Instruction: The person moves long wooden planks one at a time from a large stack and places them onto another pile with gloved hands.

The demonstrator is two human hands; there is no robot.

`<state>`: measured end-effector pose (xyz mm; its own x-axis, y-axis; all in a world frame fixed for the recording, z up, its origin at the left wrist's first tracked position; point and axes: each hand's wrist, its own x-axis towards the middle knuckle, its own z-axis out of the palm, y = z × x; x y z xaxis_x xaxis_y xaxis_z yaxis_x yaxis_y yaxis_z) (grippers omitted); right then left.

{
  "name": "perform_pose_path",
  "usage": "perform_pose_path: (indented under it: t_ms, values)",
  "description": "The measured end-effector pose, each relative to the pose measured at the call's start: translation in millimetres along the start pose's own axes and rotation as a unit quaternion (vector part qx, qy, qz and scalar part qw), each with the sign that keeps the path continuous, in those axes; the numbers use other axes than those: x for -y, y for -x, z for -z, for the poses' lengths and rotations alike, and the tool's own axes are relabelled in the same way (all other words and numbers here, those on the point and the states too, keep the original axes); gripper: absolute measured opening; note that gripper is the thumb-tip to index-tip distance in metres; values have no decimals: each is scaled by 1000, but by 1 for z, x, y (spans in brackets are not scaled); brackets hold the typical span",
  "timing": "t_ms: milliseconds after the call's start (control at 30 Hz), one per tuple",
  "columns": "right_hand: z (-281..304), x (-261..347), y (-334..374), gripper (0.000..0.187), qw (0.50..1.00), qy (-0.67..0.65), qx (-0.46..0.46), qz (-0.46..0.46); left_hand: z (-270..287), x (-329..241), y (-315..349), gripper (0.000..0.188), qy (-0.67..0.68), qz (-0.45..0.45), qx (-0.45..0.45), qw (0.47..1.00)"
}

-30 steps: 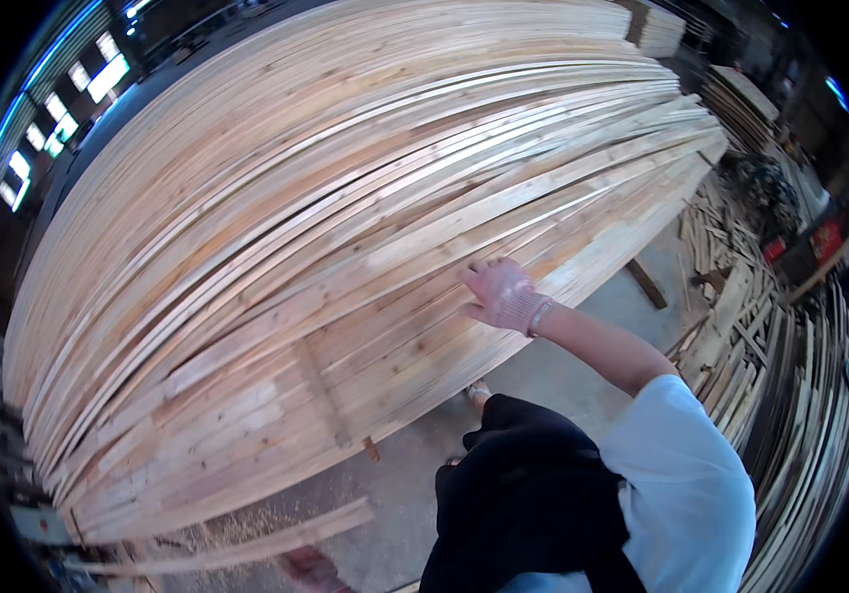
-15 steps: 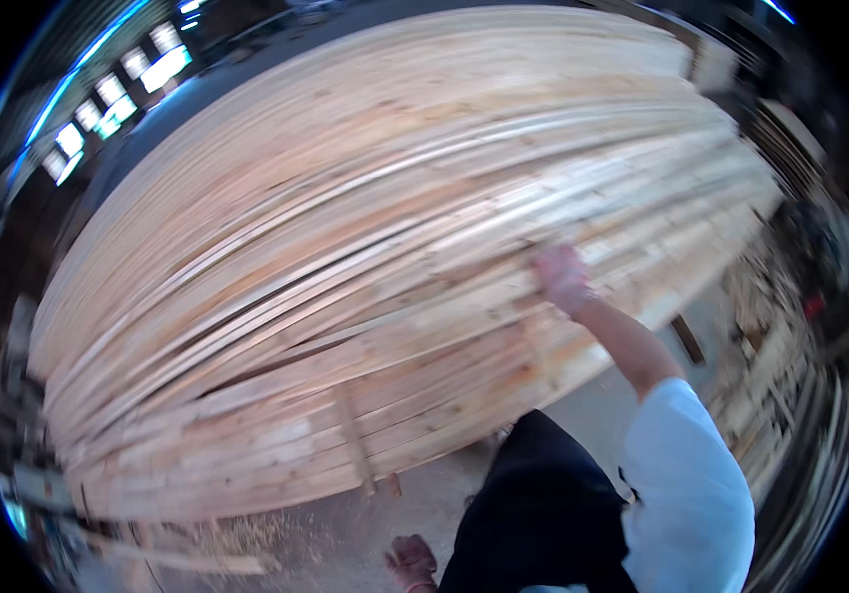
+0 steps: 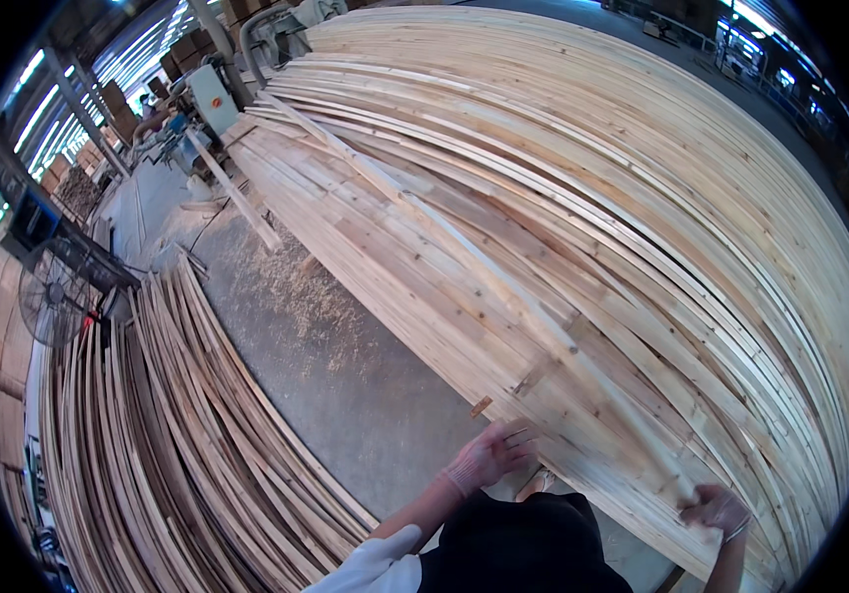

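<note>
Item: one long, narrow, pale-yellow wooden strip (image 3: 518, 298), square-edged and knotted. Location: on top of the board stack, running slantwise from the far left end to the right hand, its near end blurred.

Handling, as judged: light for its length, stiff in a short span, likely to flex and whip over the full run; dry, fairly rough, apt to splinter. Not delicate, though the knots may be weak spots. Hold: near end by the two edges, with a second hold further along to tame the sag.

Right hand (image 3: 719, 509): fingers closed around the strip's near end. Left hand (image 3: 498, 455): fingers extended and apart, nothing in them, near the stack's front edge; contact cannot be told.

Support: broad stack of pale, knotty, planed wooden boards (image 3: 642, 158), some lying loose and slanting. At its front edge, one small orange-brown wooden block (image 3: 482, 406), jutting out.

Surroundings: tan sawdust (image 3: 316, 306) on a grey concrete floor (image 3: 306, 405); at left, a large heap of long, thin brown wooden strips (image 3: 177, 435); beyond it, a round wire-caged fan (image 3: 54, 301).
</note>
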<state>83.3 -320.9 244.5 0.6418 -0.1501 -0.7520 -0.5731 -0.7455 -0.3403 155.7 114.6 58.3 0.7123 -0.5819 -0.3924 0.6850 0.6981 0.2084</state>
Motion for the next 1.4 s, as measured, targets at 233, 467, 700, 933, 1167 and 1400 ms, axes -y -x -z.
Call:
perform_pose_path:
  t_ms: [233, 467, 700, 933, 1167, 1400]
  values:
    - [-115, -27, 31, 36, 906, -369, 170, -115, -73, -10, -19, 54, 178, -62, 379, 906]
    - [-221, -288, 31, 44, 972, 219, -49, 64, -1, 4, 20, 37, 169, -58, -79, 981]
    - [-317, -423, 46, 43, 888, 158, -372, -221, -5, 8, 43, 36, 140, -79, -65, 985]
    - [-259, -326, 71, 52, 918, 15, -370, -143, -17, 31, 45, 33, 152, -93, -92, 980]
    - [-218, -376, 56, 52, 924, 11, -364, -119, -35, 83, 33, 31, 143, -111, -142, 973]
    - [-216, -552, 5, 63, 927, 254, -270, -53, -40, 123, 18, 23, 156, -113, -140, 971]
